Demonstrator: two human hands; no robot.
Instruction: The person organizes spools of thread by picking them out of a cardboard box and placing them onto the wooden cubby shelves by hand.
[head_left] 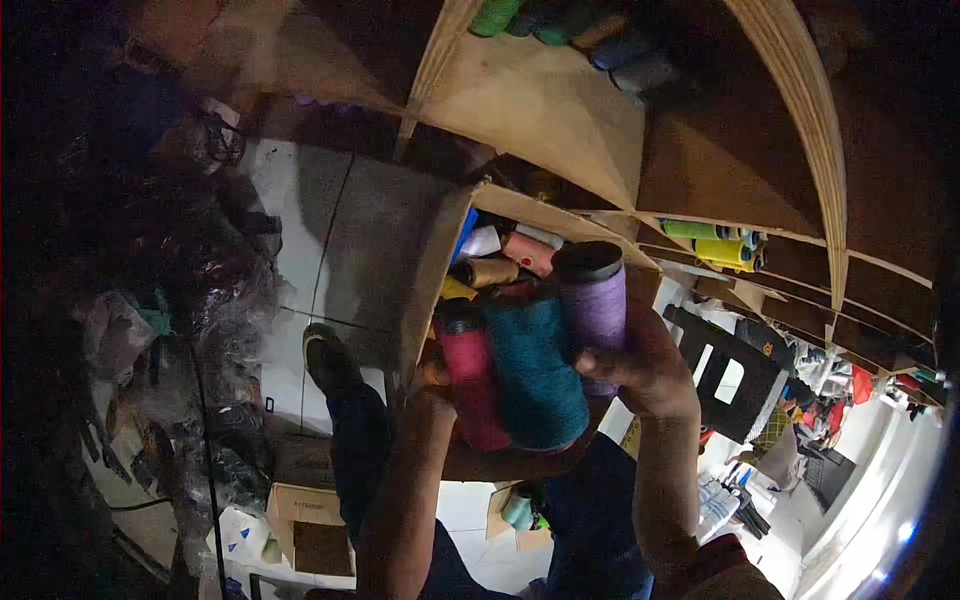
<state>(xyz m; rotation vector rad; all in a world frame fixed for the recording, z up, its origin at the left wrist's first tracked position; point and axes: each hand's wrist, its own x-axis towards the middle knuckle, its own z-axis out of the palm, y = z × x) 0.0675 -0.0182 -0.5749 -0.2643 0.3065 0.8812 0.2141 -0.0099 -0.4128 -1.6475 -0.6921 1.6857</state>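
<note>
Three thread spools stand side by side between my hands: a pink thread spool [472, 385], a larger teal thread spool [538, 370] in the middle, and a purple thread spool [594, 305] with a dark top. My left hand [432, 388] grips the pink spool's outer side, its fingers mostly hidden. On the other side my right hand [650, 368] is closed around the purple spool, thumb across its front. Just beyond them is an open cardboard box [425, 290] holding several spools, among them a salmon spool [530, 254] and a tan spool [488, 272].
Wooden shelves [560, 110] rise in front, with green spools [692, 229] and yellow spools [725, 252] on one level. Clear plastic bags [225, 300] are heaped at left. A small open carton [300, 505] lies on the tiled floor near my legs. A black slotted panel [722, 375] stands at right.
</note>
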